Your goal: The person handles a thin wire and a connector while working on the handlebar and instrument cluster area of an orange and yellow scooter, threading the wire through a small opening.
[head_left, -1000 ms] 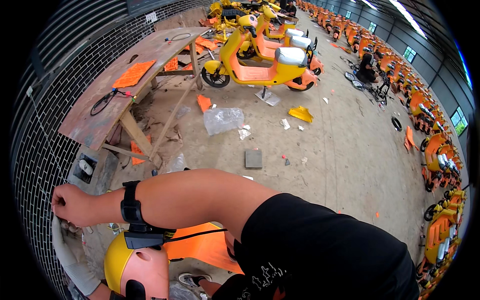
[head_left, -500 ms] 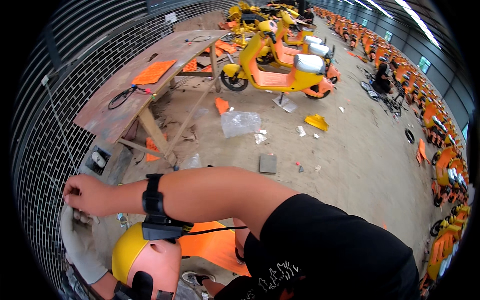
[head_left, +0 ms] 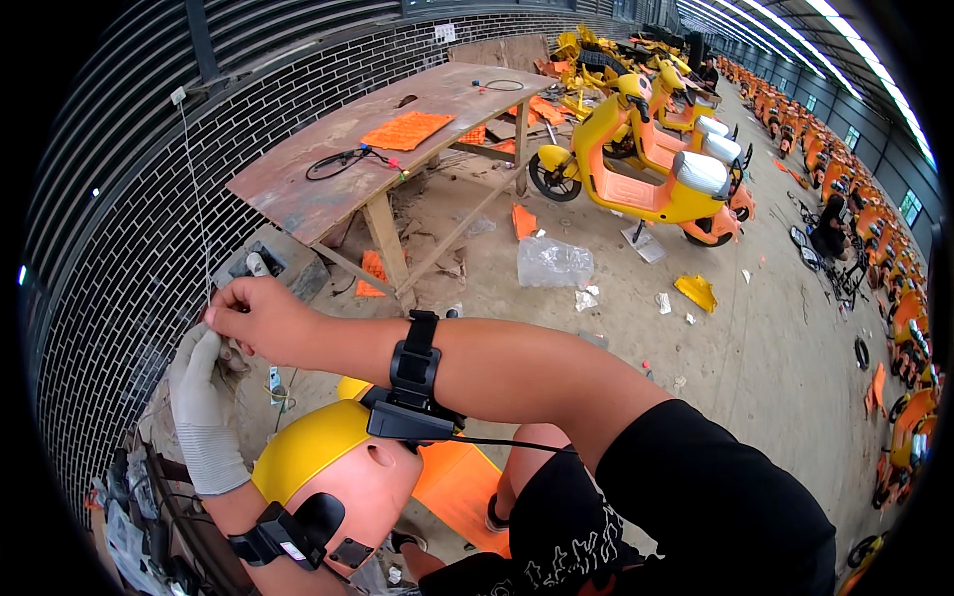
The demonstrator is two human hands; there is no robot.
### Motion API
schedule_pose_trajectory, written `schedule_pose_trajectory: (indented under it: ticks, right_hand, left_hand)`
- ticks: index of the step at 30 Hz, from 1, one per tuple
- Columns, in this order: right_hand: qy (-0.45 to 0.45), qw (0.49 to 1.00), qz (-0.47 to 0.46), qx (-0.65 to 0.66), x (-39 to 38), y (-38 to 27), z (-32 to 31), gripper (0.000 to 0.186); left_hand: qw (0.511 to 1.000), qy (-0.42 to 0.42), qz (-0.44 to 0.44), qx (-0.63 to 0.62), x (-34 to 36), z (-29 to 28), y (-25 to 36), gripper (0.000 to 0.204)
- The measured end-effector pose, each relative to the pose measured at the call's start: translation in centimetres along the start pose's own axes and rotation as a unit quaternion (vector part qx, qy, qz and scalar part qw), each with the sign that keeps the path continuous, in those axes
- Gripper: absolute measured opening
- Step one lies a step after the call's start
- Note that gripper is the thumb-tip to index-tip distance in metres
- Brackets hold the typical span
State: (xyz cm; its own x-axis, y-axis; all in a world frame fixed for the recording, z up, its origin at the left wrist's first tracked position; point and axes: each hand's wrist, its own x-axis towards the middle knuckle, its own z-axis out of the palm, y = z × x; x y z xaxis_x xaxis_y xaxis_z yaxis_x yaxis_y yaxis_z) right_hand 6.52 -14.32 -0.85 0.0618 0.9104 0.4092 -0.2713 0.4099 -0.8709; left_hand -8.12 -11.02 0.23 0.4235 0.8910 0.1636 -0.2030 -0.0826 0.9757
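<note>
My bare right hand (head_left: 248, 318) reaches across to the left, pinched beside the lower end of a thin pale cord (head_left: 197, 199) hanging along the brick wall; what is between its fingers is too small to make out. Just below, my left hand (head_left: 204, 377), in a whitish glove, has curled fingers meeting the right hand; what they hold is hidden. Under my arms is a yellow-and-pink scooter body (head_left: 338, 467) with an orange footboard (head_left: 462, 497), beside my bent leg. Black devices are strapped on both forearms.
A wooden table (head_left: 288, 199) bears orange pieces and cables. Yellow-and-pink scooters (head_left: 626, 194) stand beside it. Plastic bags (head_left: 552, 263) and scraps lie on the floor (head_left: 755, 348). Another person (head_left: 830, 223) crouches among parts at the right, by long rows of scooters.
The view has swung, so the scene and both hands appear higher and farther right. My hands stay together at the left, fingers still closed.
</note>
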Motion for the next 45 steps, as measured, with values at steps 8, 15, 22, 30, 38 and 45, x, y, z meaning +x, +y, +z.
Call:
schedule_pose_trajectory:
  ticks: [8,15,22,30,38,45]
  right_hand:
    - [0.028,0.999,0.026,-0.008,0.1,0.3,0.2,0.021]
    - [0.014,1.0,0.022,-0.018,-0.1,0.0,-0.1,0.019]
    - [-0.024,0.999,-0.027,-0.034,-0.3,-0.1,0.0,0.016]
    - [0.005,0.999,-0.019,-0.046,-0.2,0.2,0.1,0.018]
    - [0.043,0.991,-0.062,-0.112,0.3,0.8,-0.3,0.022]
    - [0.014,0.997,-0.017,-0.075,-0.3,-0.2,0.1,0.016]
  left_hand:
    - [0.987,0.021,0.056,0.15,-0.5,0.0,0.3,0.015]
    - [0.989,0.06,0.05,0.126,-0.6,0.9,0.5,0.017]
    - [0.994,0.057,0.043,0.088,0.1,-0.1,-0.1,0.02]
    - [0.99,0.041,0.051,0.123,0.5,-0.9,-0.4,0.018]
    - [0.992,0.044,0.067,0.096,0.4,-0.1,-0.7,0.022]
    - [0.99,0.066,0.063,0.103,-0.1,0.3,0.1,0.021]
